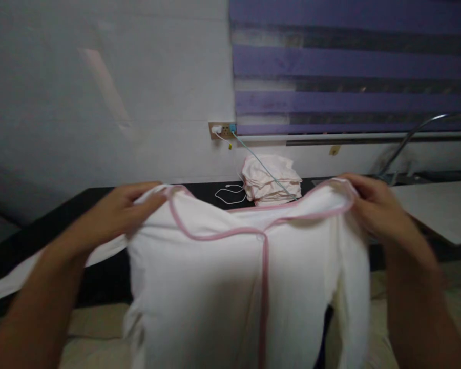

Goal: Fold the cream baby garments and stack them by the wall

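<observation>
- White strip of cloth, pink along one edge: it trails toward the left end of the black tabletop, behind the left forearm. Whether it is the top's sleeve I cannot tell.
- Left hand: its grip is clamped on one shoulder of the top, beside the neckline.
- White pink-trimmed top: it hangs in the air before the tabletop's front edge, neckline uppermost, pink band running down its front. The step in hand looks like spreading it out by the shoulders; the next move calls for both shoulders level and the cloth taut between them.
- White cable: looped near the tabletop's back edge.
- Folded stack of white cloth: at the tabletop's back edge, against the wall, well apart from both hands.
- Right hand: its grip is clamped on the opposite shoulder, with a sleeve hanging below.
</observation>
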`<state>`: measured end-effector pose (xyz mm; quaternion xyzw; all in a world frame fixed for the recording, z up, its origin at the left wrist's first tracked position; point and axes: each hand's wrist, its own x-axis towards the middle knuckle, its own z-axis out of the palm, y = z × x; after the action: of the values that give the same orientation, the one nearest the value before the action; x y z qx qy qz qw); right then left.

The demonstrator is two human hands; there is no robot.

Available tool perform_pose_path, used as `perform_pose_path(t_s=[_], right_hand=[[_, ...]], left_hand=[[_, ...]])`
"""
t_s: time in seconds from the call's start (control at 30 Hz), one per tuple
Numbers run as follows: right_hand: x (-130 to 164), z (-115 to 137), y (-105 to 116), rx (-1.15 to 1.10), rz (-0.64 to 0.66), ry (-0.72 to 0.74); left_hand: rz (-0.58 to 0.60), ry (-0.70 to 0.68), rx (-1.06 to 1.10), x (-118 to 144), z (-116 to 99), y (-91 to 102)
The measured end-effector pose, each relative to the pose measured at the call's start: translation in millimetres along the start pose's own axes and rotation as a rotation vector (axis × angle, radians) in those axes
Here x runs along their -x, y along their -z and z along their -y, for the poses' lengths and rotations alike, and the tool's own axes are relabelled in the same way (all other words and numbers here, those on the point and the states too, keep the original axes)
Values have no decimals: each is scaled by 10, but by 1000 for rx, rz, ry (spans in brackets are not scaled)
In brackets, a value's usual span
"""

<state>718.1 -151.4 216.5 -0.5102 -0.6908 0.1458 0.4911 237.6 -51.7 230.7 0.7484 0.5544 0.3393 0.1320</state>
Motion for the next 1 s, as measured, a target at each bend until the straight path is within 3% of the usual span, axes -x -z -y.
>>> perform_pose_path(t_s=[0.1, 0.13, 0.2, 0.23, 0.37, 0.57, 0.67, 0.73, 0.9, 1.0], right_hand=[[-668, -466, -562, 332, 32, -30], [-776, -625, -756, 472, 30, -77], [-861, -902, -1127, 674, 21, -221], [-867, -1013, -1297, 709, 30, -303], [-859, -1317, -1825, 594, 36, -476], [-752, -1630, -2366, 520, -49, -454], [-629, -1763, -2586, 466, -23, -388], [-577, -1849, -2680, 445, 0, -311], [-555, -2029, -2780, 504, 139, -77], [-538, -2066, -2836, 597, 244, -64]], left_hand=[[78, -80, -113, -379, 254, -560], [10, -39, -158, -509, 357, -786], [-1, 57, -135, -729, 551, -1228], [9, 166, -26, -811, 631, -1428], [-8, 244, 157, -943, 819, -2064], [-120, 166, 158, -693, 924, -2756], [-85, 55, 91, -517, 987, -2942], [-33, -10, 18, -463, 1076, -2967], [222, -176, -366, -581, 1528, -2742], [310, -245, -351, -682, 1731, -2569]])
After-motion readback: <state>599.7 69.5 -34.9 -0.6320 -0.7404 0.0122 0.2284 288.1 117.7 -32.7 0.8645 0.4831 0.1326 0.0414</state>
